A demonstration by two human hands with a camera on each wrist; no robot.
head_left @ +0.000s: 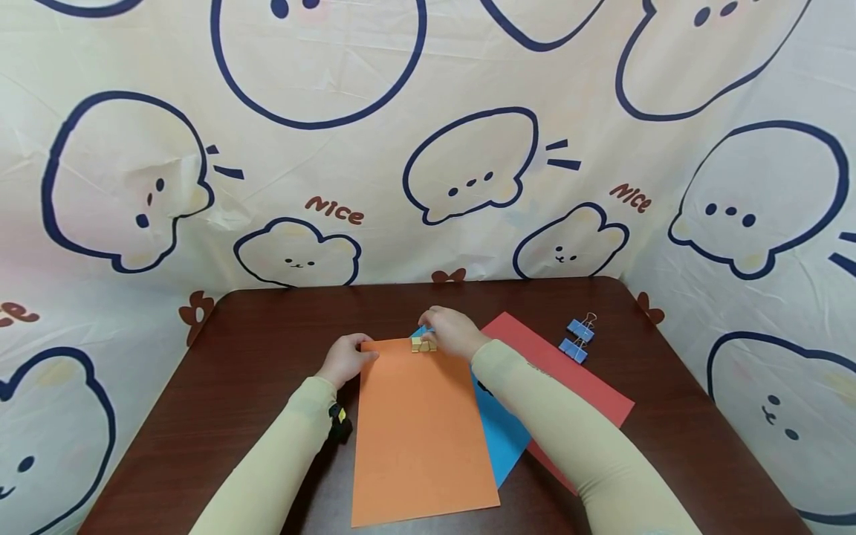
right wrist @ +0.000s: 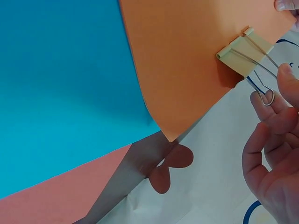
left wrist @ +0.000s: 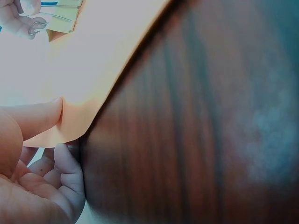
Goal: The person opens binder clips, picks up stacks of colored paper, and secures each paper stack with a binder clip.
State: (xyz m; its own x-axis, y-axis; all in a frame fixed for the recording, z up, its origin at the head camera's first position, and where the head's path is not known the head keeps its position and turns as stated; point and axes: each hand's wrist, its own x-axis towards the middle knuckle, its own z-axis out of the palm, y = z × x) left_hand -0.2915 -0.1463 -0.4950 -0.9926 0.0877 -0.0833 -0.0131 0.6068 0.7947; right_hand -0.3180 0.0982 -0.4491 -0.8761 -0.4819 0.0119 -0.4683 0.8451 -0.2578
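Note:
A sheet of orange paper (head_left: 421, 431) lies lengthwise in front of me, its far edge lifted. At the far left corner my left hand (head_left: 344, 360) pinches the sheet between thumb and fingers, as the left wrist view shows (left wrist: 42, 182). A yellow binder clip (right wrist: 245, 53) sits over the middle of the far edge, its jaws on the paper. My right hand (head_left: 458, 332) holds the clip's wire handles, thumb on one side and fingers on the other. Blue paper (head_left: 504, 438) lies partly hidden under the orange sheet and right forearm.
Red paper (head_left: 562, 371) lies slanted to the right, partly beneath the blue sheet and right sleeve. Two blue binder clips (head_left: 573, 350) lie near the table's far right. The dark wood table (head_left: 267, 357) ends at a patterned cloth backdrop (head_left: 374, 171).

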